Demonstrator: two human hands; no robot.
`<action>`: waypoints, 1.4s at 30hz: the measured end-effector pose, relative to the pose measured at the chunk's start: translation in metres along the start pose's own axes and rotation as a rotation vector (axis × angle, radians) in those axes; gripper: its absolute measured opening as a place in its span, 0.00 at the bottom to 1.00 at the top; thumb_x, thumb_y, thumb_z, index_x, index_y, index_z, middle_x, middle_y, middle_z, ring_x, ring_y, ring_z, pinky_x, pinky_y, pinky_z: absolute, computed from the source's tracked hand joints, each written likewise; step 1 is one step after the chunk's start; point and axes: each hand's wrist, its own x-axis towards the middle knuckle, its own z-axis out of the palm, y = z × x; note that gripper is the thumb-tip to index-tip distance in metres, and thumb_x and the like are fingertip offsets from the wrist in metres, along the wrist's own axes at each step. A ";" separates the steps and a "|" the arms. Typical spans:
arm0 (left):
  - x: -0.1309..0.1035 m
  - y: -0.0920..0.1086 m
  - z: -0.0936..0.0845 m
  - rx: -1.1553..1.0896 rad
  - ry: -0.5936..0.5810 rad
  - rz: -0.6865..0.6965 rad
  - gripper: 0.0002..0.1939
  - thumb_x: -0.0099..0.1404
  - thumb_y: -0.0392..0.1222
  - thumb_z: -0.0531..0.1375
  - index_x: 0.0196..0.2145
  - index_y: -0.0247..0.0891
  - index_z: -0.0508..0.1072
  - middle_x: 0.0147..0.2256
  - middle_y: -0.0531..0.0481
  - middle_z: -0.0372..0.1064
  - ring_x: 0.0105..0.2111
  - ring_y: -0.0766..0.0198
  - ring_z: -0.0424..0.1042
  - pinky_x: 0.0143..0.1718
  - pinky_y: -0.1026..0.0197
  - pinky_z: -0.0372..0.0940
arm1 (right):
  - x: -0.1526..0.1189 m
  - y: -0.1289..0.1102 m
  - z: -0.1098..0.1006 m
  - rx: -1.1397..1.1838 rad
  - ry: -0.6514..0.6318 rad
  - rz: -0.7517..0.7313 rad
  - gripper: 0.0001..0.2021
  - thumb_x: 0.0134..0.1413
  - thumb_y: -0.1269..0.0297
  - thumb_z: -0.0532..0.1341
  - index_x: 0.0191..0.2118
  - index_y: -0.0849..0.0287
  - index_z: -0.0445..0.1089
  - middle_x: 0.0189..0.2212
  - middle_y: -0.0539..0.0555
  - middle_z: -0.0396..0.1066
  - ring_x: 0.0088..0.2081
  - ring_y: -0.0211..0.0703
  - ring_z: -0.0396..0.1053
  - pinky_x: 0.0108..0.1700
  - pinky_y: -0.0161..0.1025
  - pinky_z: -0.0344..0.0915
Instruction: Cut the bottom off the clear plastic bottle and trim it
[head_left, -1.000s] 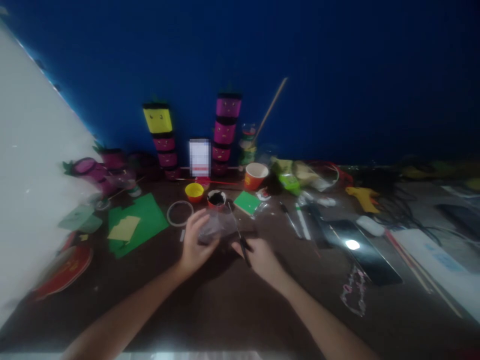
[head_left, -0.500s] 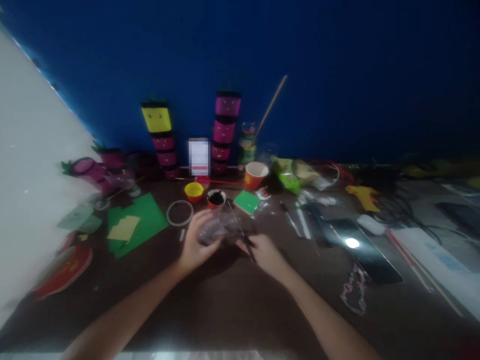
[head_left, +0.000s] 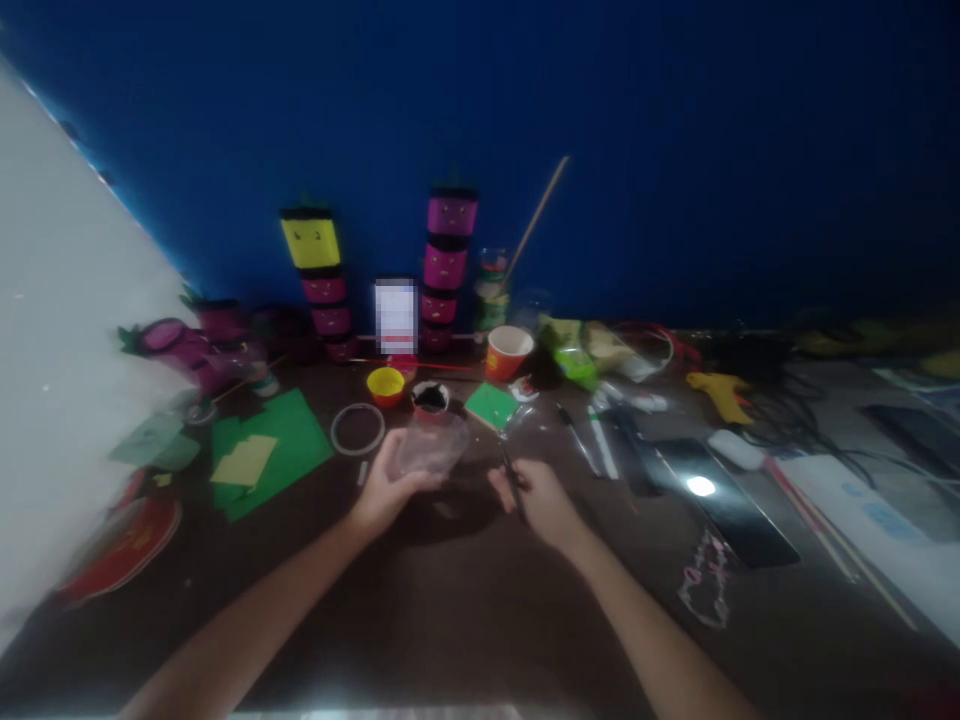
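My left hand [head_left: 390, 490] is closed around the side of a clear plastic container [head_left: 435, 447], holding it above the table, tilted. In my right hand [head_left: 544, 500] is a slim dark-handled tool [head_left: 510, 465], its thin end pointing up and away; blur hides its exact kind. The tool is apart from the container, to its right. Just beyond the container stand a small cup with dark contents [head_left: 431, 398] and a yellow cup [head_left: 386, 384]. A clear ring [head_left: 358, 430] lies left of my left hand.
Green paper sheets [head_left: 289, 440] lie at left, near a red round lid [head_left: 127, 545]. A red paper cup [head_left: 510, 352] and purple stacked figures [head_left: 448, 265] stand at the back. To the right are pens [head_left: 604, 440], a phone [head_left: 727, 500], a yellow glue gun [head_left: 720, 395] and a bracelet [head_left: 705, 580].
My right hand has drawn the tool away to the right, off the container. The container has shifted slightly left and shows more clearly in my left hand. The view has moved a little.
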 end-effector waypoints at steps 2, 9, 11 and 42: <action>0.001 0.003 0.001 -0.117 -0.057 -0.070 0.28 0.51 0.48 0.66 0.47 0.39 0.62 0.47 0.42 0.66 0.43 0.53 0.72 0.39 0.52 0.69 | -0.001 0.000 0.001 -0.005 -0.025 -0.029 0.21 0.48 0.48 0.59 0.17 0.59 0.57 0.15 0.47 0.58 0.20 0.33 0.56 0.22 0.31 0.52; 0.002 0.004 -0.004 -0.229 -0.168 -0.155 0.31 0.53 0.52 0.62 0.52 0.39 0.63 0.43 0.42 0.69 0.40 0.53 0.73 0.31 0.61 0.69 | -0.002 0.002 0.003 -0.025 -0.087 -0.030 0.19 0.48 0.52 0.59 0.19 0.60 0.59 0.16 0.47 0.60 0.20 0.33 0.56 0.22 0.31 0.52; 0.002 0.004 -0.004 -0.249 -0.159 -0.178 0.30 0.54 0.53 0.61 0.52 0.39 0.63 0.42 0.42 0.70 0.39 0.54 0.74 0.30 0.63 0.69 | -0.002 0.003 0.004 -0.040 -0.099 -0.023 0.20 0.48 0.50 0.59 0.18 0.60 0.58 0.15 0.46 0.58 0.20 0.33 0.55 0.21 0.30 0.51; 0.013 0.017 -0.021 -0.714 0.000 -0.547 0.28 0.65 0.59 0.43 0.38 0.29 0.67 0.21 0.45 0.66 0.14 0.73 0.60 0.11 0.74 0.57 | -0.006 -0.023 0.008 0.286 -0.191 0.164 0.26 0.44 0.38 0.56 0.18 0.59 0.58 0.10 0.46 0.58 0.15 0.31 0.55 0.20 0.31 0.50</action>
